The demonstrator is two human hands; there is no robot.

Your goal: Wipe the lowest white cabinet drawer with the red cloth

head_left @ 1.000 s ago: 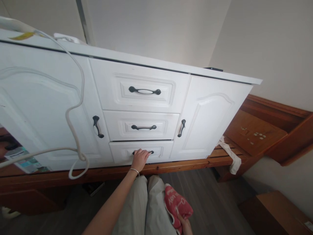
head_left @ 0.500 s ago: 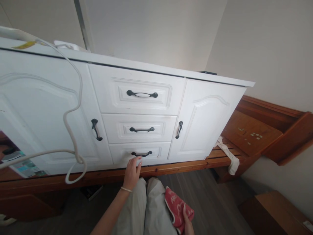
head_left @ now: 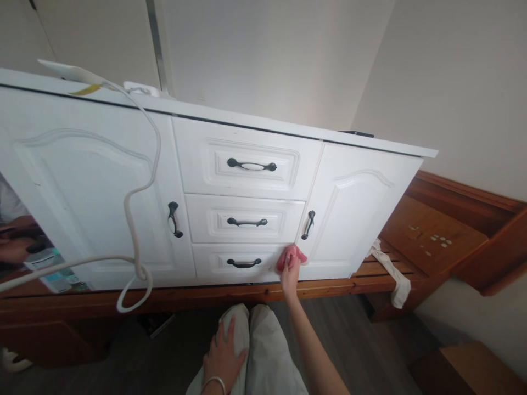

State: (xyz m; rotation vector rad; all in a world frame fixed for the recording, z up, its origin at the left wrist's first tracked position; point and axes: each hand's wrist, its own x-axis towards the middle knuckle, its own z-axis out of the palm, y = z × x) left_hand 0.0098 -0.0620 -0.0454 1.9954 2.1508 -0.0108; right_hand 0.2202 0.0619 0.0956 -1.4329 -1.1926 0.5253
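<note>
The person's right hand (head_left: 290, 272) presses a red cloth (head_left: 291, 255) against the front of a white cabinet (head_left: 82, 181), at the right end of its bottom drawer (head_left: 241, 262), right where that drawer meets the right door (head_left: 358, 208). The cloth is bunched into a small soft wad, a pinkish red, and only its upper edge and a corner show past the knuckles; the fingers are wrapped together over it and clamp it flat to the painted wood. Whether the cloth carries any print cannot be told from here.

The left hand (head_left: 223, 356) lies palm down on the knee of the person's pale trousers (head_left: 263, 356), below the cabinet, fingers spread slightly apart and holding nothing. A thin bangle (head_left: 214, 381) sits at that wrist.

The bottom drawer looks closed, its dark curved handle (head_left: 244, 264) just left of the cloth and not touched by it. Above it sit the middle drawer (head_left: 245, 219) and the top drawer (head_left: 249, 164), each with a like handle. A thick white cable (head_left: 138, 192) hangs down from the cabinet top across the left door and loops near its lower edge. The cabinet stands on a brown wooden platform (head_left: 370, 266), and a strip of white fabric (head_left: 391, 271) droops over that platform just right of the right door.
</note>
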